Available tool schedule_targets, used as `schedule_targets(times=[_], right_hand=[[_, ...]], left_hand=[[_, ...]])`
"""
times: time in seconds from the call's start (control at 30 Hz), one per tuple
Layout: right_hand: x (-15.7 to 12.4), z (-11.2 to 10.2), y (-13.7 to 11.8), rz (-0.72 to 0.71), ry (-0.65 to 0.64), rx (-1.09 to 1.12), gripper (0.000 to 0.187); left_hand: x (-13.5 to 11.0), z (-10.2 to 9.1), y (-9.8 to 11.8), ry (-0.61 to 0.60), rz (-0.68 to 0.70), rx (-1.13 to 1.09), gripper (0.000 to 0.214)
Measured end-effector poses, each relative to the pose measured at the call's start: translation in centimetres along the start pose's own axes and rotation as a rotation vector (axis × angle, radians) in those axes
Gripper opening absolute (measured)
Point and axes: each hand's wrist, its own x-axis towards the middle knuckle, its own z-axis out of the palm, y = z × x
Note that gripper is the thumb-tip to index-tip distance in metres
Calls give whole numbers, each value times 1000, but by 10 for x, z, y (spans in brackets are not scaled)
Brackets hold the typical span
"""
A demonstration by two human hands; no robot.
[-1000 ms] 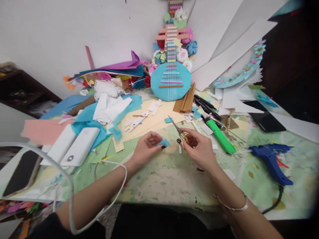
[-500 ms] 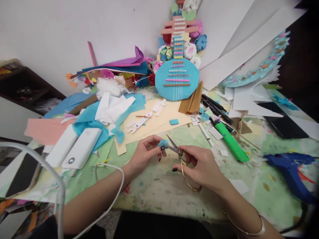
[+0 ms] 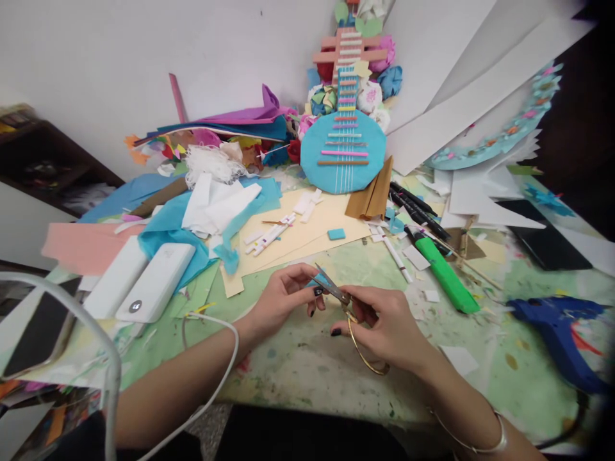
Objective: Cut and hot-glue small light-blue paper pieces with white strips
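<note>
On the green tabletop point(image 3: 298, 378) (stained in places) lie a blue glue gun point(image 3: 552, 323) and cream paper sheets point(image 3: 305, 237).

Blk sleeve point(image 3: 79, 442), dk nail polish point(image 3: 336, 331), silv. bangle point(image 3: 503, 433)

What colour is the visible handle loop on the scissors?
The handle loop is gold, seen best in the head view.

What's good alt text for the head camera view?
The right hand holds gold-handled scissors to a small blue scrap in the left hand, over a cluttered table. Behind stands a blue stringed-instrument model; a blue glue gun lies right.
</note>
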Motion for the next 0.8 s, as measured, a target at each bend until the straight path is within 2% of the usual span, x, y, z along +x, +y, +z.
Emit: schedule_targets(times=[0.5,0.8], right_hand=[[0,1,0,5,6,6,24],[0,1,3,-25,10,-33,34]], left_hand=[[0,1,2,7,1,10,21],[1,-3,-2,-11,20,-14,18]])
